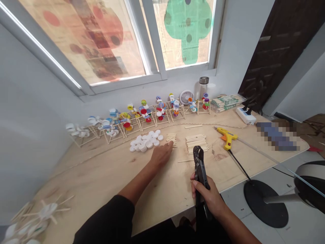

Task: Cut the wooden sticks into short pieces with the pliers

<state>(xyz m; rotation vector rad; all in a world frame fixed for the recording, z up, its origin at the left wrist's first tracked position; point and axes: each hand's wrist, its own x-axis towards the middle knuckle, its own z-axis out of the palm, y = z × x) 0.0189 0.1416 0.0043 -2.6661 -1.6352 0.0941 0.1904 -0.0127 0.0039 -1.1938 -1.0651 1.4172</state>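
My left hand (161, 155) rests flat on the plywood tabletop (109, 173), holding nothing, with its fingertips next to a small pile of cut wooden sticks (171, 138). Just left of those fingers lies a heap of white plastic bottle caps (144, 141). My right hand (207, 196) grips black ratchet cutters (199, 166) upright, jaws pointing away from me. Ahead of the cutters sits a larger stack of cut wooden sticks (196, 143). A single loose stick (185, 161) lies between my hands.
A yellow hot glue gun (226, 137) and white power strip (245, 116) lie right. Stick-and-cap models (142, 117) line the window wall, with a small fan (186, 97) and bottle (203, 86). More models (33, 218) sit near left. A round black stand base (265, 203) stands on the floor.
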